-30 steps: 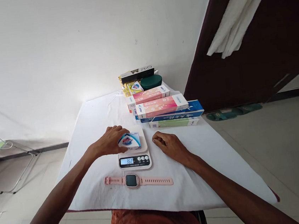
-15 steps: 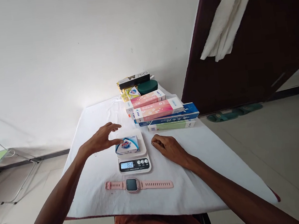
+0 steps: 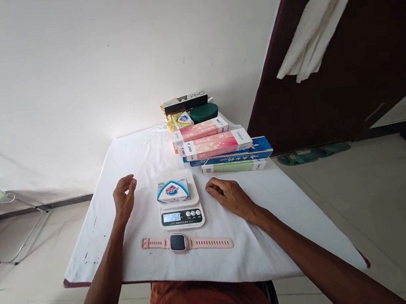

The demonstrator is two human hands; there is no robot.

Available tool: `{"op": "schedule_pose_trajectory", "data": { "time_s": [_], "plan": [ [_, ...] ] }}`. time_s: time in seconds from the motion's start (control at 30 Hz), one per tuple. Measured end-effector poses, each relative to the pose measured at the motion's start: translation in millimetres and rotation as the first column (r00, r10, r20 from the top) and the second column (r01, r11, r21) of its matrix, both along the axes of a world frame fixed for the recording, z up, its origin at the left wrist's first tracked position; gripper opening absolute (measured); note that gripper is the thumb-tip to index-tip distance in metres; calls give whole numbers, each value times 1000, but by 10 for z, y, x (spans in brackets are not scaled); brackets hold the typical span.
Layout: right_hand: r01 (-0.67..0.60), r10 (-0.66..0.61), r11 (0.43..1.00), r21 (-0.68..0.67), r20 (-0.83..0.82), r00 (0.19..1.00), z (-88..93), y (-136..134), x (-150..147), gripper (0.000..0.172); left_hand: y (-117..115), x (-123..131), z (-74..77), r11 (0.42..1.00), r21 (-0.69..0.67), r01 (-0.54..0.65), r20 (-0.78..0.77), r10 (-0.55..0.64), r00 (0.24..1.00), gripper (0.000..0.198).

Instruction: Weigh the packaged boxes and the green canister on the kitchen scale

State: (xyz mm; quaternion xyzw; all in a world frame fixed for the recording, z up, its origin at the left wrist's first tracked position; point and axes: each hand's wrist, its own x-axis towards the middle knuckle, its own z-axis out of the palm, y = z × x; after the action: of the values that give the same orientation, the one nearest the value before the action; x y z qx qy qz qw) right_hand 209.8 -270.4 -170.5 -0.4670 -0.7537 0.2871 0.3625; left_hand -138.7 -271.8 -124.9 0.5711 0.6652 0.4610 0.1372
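A small white and blue soap box lies on the platform of a white kitchen scale, whose display shows digits. My left hand hovers just left of the scale, fingers loosely apart, holding nothing. Resting on the white cloth right of the scale is my right hand, fingers curled under with nothing visible in them. A pink smartwatch lies flat in front of the scale.
The table wears a white cloth. Several toothpaste boxes are stacked at the back right, with a green round tin and small yellow boxes behind. A dark door with a hanging white cloth stands to the right.
My left hand let go of the soap box and drew back to the left. The box now sits alone on the scale, and the reading changed. My right hand stayed put.
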Motion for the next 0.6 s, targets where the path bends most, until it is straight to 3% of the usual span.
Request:
{"op": "schedule_pose_trajectory", "data": {
  "time_s": [0.07,0.17,0.27,0.37,0.43,0.5,0.6],
  "plan": [
    [13,-13,1000,-2,-7,1000,2,-21,6,21,-22,-54,-144,1000,-20,-24,2,24,1000,44],
    [42,-42,999,-14,-15,999,10,-52,24,23,-47,-47,-214,999,-47,11,-8,-12,1000,40],
    [57,-57,998,-28,-6,998,17,-70,36,23,-76,43,-150,995,-46,85,-5,-86,996,37],
    [58,-58,998,-37,-6,998,19,-74,35,23,-122,202,20,969,-15,247,-85,-247,965,42],
    [56,-56,998,-42,-10,998,20,-76,32,23,-149,329,164,915,-65,398,-207,-403,892,54],
    [57,-57,997,-47,-6,998,22,-78,31,23,-155,452,290,834,-183,521,-326,-552,768,70],
    [60,-59,997,-57,9,998,29,-78,35,23,-115,587,389,741,-344,576,-433,-670,603,73]
  ]
}}
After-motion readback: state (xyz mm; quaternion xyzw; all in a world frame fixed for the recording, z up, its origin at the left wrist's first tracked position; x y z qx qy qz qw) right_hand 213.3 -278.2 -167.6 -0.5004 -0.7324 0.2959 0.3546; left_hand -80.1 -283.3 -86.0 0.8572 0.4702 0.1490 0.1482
